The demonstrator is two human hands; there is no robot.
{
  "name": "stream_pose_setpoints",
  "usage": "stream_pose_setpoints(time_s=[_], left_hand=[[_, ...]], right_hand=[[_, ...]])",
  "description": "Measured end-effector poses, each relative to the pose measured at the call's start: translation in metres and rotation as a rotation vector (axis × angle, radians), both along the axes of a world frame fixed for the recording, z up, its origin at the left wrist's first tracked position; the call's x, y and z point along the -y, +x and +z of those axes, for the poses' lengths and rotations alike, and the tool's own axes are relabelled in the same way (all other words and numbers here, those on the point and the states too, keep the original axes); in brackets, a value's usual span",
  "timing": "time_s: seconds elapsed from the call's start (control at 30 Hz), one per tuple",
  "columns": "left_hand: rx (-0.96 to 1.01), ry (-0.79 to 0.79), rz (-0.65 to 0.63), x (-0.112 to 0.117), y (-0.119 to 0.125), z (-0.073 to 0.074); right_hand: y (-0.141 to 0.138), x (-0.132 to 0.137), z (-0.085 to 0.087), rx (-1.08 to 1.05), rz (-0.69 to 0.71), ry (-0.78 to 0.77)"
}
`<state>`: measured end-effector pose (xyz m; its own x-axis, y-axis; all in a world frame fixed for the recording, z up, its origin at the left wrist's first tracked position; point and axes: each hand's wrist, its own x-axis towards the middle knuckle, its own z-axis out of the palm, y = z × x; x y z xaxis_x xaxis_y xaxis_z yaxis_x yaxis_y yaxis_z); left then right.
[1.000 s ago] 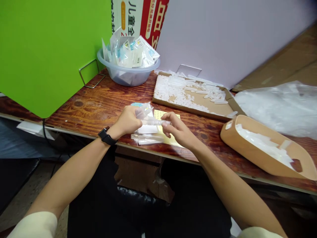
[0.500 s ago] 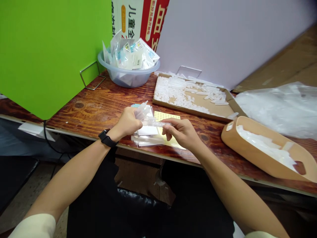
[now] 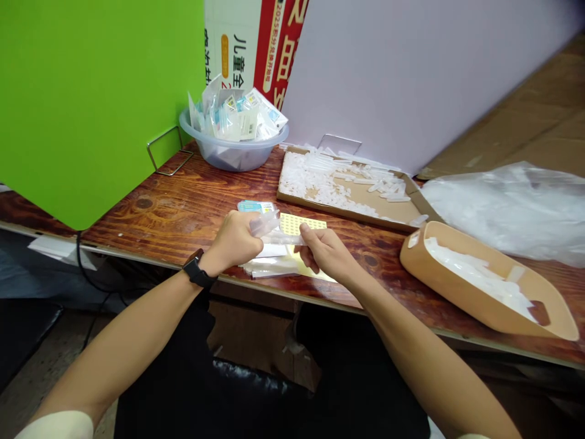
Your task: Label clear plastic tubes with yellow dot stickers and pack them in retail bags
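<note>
Head view on my remote feed. The left hand point(image 3: 235, 242) is clenched around a clear sleeve point(image 3: 265, 224). The right hand point(image 3: 325, 253) grasps a clear tube point(image 3: 284, 239) in its fingertips point(image 3: 304, 230). The tube lies level between the 2 hands, above the table point(image 3: 159, 244). I cannot tell through the film whether its end sits inside the sleeve. My judgement: a light, in-line hold best spares the thin film from creasing.

Under the hands lie a yellow sticker sheet point(image 3: 301, 224) and white cards point(image 3: 269, 268). Farther off are a bowl point(image 3: 233, 149) of packets point(image 3: 237, 119) and a cardboard tray point(image 3: 347, 210) of loose tubes point(image 3: 320, 183). To the right are a tan scoop point(image 3: 479, 311) and a plastic sheet point(image 3: 512, 213). A watch point(image 3: 195, 272) circles the left wrist.
</note>
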<state>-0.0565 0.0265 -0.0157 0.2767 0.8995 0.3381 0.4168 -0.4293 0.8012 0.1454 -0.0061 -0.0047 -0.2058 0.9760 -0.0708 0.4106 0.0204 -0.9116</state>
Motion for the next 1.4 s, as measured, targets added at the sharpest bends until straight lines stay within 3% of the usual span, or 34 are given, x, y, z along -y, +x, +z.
stream_pose_setpoints(time_s=[0.2,0.37,0.73,0.83,1.0,1.2,1.3,1.4], left_hand=[[0.091,-0.122,0.026,-0.005,0.002,-0.002],[0.158,-0.172,0.057,-0.005,0.005,-0.003],[-0.005,0.082,0.094,-0.002,0.003,0.0],[-0.001,0.099,0.083,-0.003,0.002,0.002],[0.109,-0.076,0.044,-0.006,0.001,0.002],[0.282,-0.28,0.023,-0.009,0.002,0.008],[0.334,-0.395,0.051,-0.009,0.004,0.01],[0.431,-0.567,0.067,-0.009,0.006,0.01]], right_hand=[[0.006,-0.004,-0.011,-0.178,0.108,0.171],[0.0,-0.005,-0.013,-0.267,0.044,0.181],[-0.008,-0.006,-0.011,-0.099,-0.091,0.046],[-0.006,-0.006,-0.01,-0.103,-0.063,0.04],[-0.002,-0.007,-0.012,-0.222,0.04,0.167],[-0.002,-0.006,-0.014,-0.241,0.013,0.247],[0.0,-0.004,-0.011,-0.118,0.002,0.316],[0.004,-0.003,-0.008,0.131,0.069,0.539]])
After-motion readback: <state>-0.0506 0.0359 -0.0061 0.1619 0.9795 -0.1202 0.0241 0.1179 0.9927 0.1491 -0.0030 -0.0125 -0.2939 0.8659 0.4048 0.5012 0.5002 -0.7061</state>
